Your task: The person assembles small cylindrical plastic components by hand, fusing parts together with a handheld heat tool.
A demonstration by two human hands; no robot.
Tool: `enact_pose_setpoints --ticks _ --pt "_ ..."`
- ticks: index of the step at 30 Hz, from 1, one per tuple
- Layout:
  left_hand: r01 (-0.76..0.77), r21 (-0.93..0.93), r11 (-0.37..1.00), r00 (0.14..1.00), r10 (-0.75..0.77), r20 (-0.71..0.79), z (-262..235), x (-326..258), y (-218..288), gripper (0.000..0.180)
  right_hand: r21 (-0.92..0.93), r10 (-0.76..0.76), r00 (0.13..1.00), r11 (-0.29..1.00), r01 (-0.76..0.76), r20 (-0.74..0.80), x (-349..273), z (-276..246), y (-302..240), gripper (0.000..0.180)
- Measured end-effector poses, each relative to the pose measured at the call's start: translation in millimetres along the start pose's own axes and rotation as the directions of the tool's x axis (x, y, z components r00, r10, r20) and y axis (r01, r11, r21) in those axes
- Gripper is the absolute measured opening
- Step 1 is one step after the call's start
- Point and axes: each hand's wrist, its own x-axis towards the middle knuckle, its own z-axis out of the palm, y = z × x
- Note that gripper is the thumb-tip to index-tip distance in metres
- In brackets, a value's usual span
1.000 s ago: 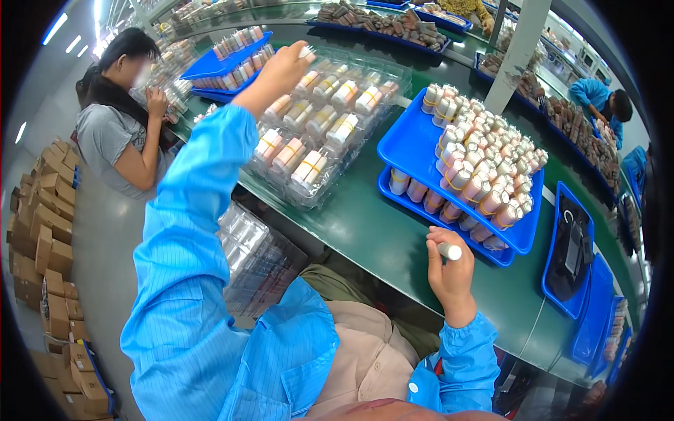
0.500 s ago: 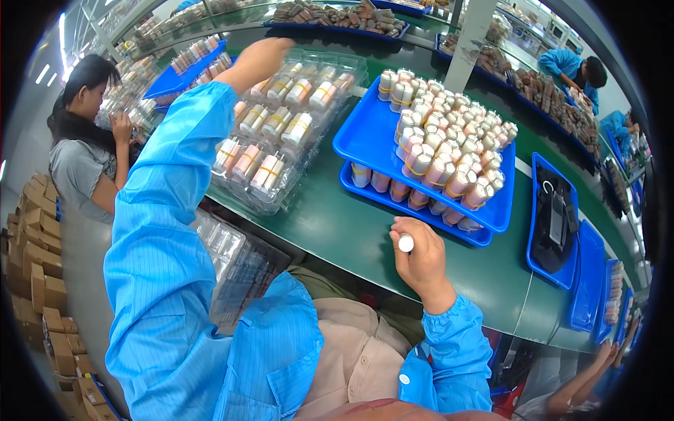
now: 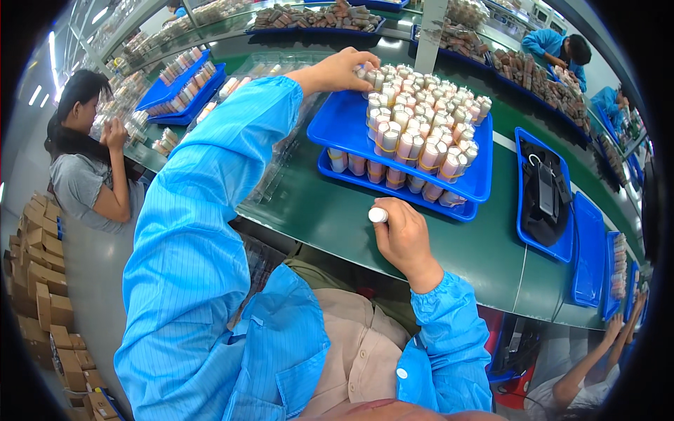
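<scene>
My left hand (image 3: 340, 71) reaches over the far left corner of a blue tray (image 3: 337, 137), thumb and fingers around a bundle of pale cylinders. Many such cylinders (image 3: 425, 126), pale pink and silver-white like battery cells and tied with yellow rubber bands, stand upright in that tray. It sits on a second blue tray (image 3: 393, 188) that also holds cylinders. In front of the trays, my right hand (image 3: 406, 238) is closed on a white-ended cylinder (image 3: 378, 215); most of it is hidden in the fist. My left sleeve covers much of a clear plastic blister tray (image 3: 281, 158).
The bench (image 3: 337, 228) is green. At right, a blue tray (image 3: 523, 217) holds a black device (image 3: 546, 196), beside another blue tray (image 3: 588, 245). Farther back are trays of brownish cylinders (image 3: 316, 17). At left a person (image 3: 95, 161) stands near cardboard boxes (image 3: 49, 266).
My left hand has moved right from above the clear blister tray to the cylinders in the upper blue tray. My right hand keeps its hold on the white-ended cylinder. The view has shifted slightly.
</scene>
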Motion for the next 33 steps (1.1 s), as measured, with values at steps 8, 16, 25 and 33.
enact_pose_setpoints --ticks 8,16,25,33 --pt "0.045 0.027 0.999 0.994 -0.042 -0.099 -28 -26 31 0.053 -0.017 -0.012 1.000 1.000 0.011 -0.024 -5 2 0 0.024" --pt "0.089 -0.133 0.987 0.953 -0.123 -0.276 -95 -166 128 0.051 0.000 0.012 0.994 1.000 -0.012 -0.106 -7 1 9 0.026" --pt "0.210 0.000 0.978 0.974 -0.209 -0.086 28 -234 153 0.053 0.055 0.132 0.985 0.990 -0.126 -0.114 -5 8 13 0.013" --pt "0.286 -0.355 0.890 0.855 -0.405 -0.325 70 -264 130 0.055 0.037 0.116 0.986 0.993 -0.112 -0.124 -6 8 15 0.013"
